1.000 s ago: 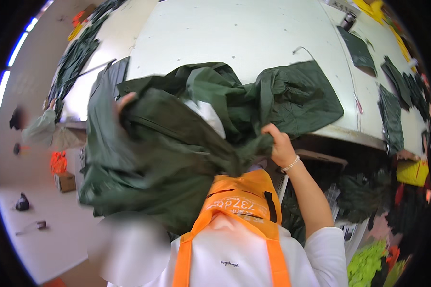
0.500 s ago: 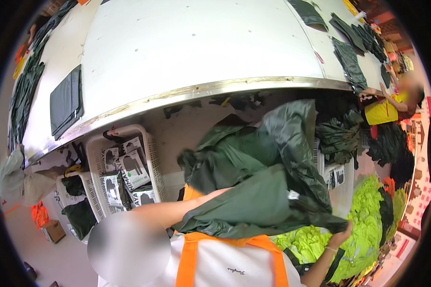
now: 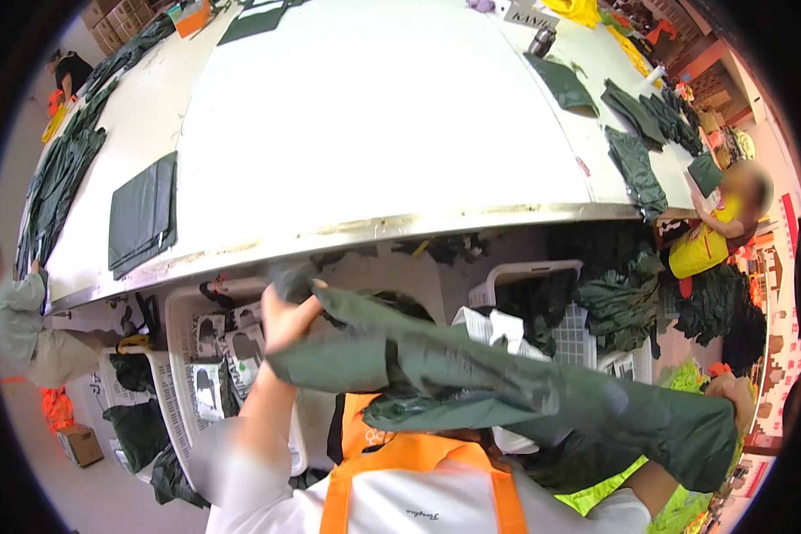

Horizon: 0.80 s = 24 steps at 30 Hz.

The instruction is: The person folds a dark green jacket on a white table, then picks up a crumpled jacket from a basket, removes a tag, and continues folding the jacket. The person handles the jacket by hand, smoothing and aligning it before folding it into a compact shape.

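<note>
A dark green, slightly shiny rainwear garment (image 3: 498,378) is stretched across in front of my chest, below the table edge. My left hand (image 3: 287,322) is closed on its left end, with a blurred bunch of the fabric above the fist. Out to the right, my right hand (image 3: 730,392) grips the other end, its fingers partly hidden by the cloth. The garment hangs in loose folds between them and covers part of my orange apron (image 3: 400,458). Whether it is a jacket or trousers I cannot tell.
A white table (image 3: 365,116) spans the far side, bearing a folded dark green stack (image 3: 142,214). Below stand a white basket of printed packages (image 3: 180,356) and another white basket (image 3: 578,334). Bright lime garments (image 3: 685,507) lie at right. Co-workers stand at both sides.
My left hand has risen toward the table edge and my right hand has moved outward and up. The garment has gone from a loose spread to a long stretch between them.
</note>
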### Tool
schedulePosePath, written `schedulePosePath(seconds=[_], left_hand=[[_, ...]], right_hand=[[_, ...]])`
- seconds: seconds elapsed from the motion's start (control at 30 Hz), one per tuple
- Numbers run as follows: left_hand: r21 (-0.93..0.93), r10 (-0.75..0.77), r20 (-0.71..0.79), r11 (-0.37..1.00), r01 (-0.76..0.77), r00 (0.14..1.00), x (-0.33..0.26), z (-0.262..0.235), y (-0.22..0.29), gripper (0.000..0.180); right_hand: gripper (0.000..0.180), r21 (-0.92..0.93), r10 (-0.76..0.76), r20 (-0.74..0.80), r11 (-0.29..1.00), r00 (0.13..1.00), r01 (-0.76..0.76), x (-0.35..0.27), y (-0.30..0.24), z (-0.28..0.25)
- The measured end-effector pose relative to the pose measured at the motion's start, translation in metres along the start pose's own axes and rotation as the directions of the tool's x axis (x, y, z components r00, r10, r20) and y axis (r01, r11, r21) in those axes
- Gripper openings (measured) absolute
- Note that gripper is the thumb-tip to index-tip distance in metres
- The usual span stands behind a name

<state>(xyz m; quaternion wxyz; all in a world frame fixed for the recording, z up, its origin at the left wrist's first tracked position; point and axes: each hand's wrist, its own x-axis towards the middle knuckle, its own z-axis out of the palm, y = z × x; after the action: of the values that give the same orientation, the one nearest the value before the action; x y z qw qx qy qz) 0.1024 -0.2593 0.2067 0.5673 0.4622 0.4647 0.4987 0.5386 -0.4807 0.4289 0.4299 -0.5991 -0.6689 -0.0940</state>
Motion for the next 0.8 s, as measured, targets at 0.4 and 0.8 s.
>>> schedulePosePath(seconds=[0.4,0.8], left_hand=[[0.759,0.580,0.270,0.363,-0.541,0.769,0.061,-0.126,0.204,0.032],[0.985,0.492,-0.156,0.013,0.172,0.857,0.534,0.063,0.038,0.048]], right_hand=[[0.027,-0.385,-0.343,-0.086,0.877,0.935,0.287,0.238,0.159,0.119],[0.050,-0.410,0.249,0.403,0.909,0.881,-0.069,0.405,0.426,0.565]])
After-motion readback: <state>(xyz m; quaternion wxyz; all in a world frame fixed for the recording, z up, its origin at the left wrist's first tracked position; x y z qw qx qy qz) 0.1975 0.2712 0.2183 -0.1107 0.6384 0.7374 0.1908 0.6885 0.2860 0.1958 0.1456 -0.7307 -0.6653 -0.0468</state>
